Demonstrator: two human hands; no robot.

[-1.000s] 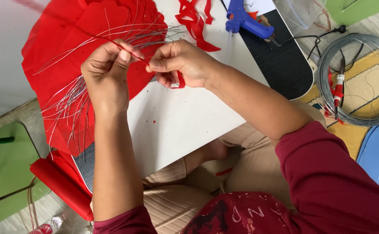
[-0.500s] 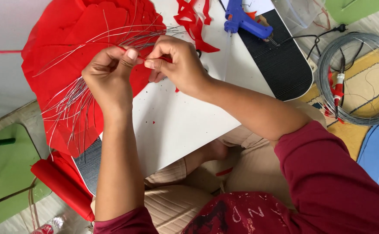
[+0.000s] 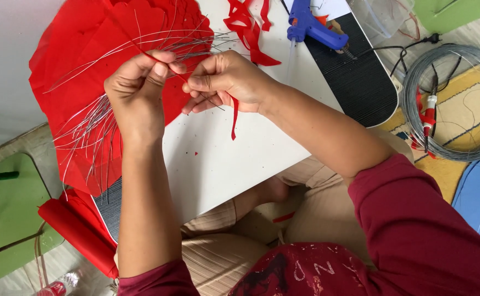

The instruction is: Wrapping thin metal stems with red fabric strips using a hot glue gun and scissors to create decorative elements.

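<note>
My left hand [image 3: 138,87] pinches a thin wire partly wrapped in red paper tape, above the white board [image 3: 234,159]. My right hand [image 3: 223,82] grips the same wire close by, and a red paper strip [image 3: 234,118] hangs down from its fingers. Both hands nearly touch. A bundle of bare grey wires [image 3: 94,129] lies fanned out over a stack of red paper sheets [image 3: 70,71] just behind and left of my left hand.
Red paper scraps [image 3: 248,27] and a blue glue gun [image 3: 311,27] lie at the board's far edge. A coil of grey wire [image 3: 451,104] with red-handled pliers [image 3: 427,112] sits on the floor at right. A red paper roll [image 3: 78,233] lies lower left beside a green stool [image 3: 4,219].
My hands have drawn slightly toward me and the red strip now dangles lower from my right hand; the wrapped part of the wire has shifted between the fingers.
</note>
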